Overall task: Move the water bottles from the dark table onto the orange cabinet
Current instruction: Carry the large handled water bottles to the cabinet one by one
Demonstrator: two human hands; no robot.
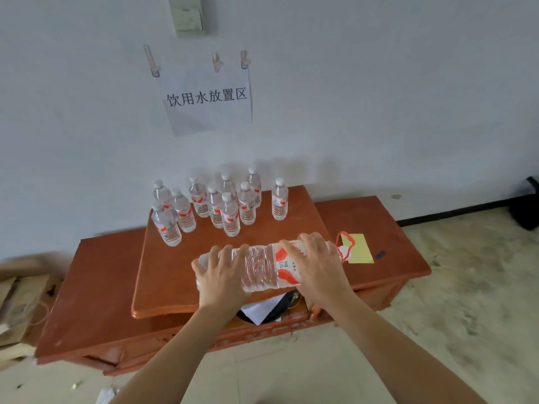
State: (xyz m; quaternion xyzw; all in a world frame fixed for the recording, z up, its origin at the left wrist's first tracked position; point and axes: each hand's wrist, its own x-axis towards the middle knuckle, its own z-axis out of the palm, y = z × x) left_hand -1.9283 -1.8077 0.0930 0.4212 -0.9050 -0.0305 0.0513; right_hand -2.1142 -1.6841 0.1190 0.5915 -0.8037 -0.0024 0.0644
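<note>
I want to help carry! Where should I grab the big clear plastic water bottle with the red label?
Use two hands, one near each end of the big clear plastic water bottle, reaching over its top from the near side, like the left hand and right hand. It lies sideways and looks too wide for one hand. Its red loop handle may suit upright carrying.

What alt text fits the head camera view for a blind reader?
A left hand and right hand grip a large water bottle sideways over an orange cabinet. Small bottles stand clustered behind it, under a paper wall sign.
</note>
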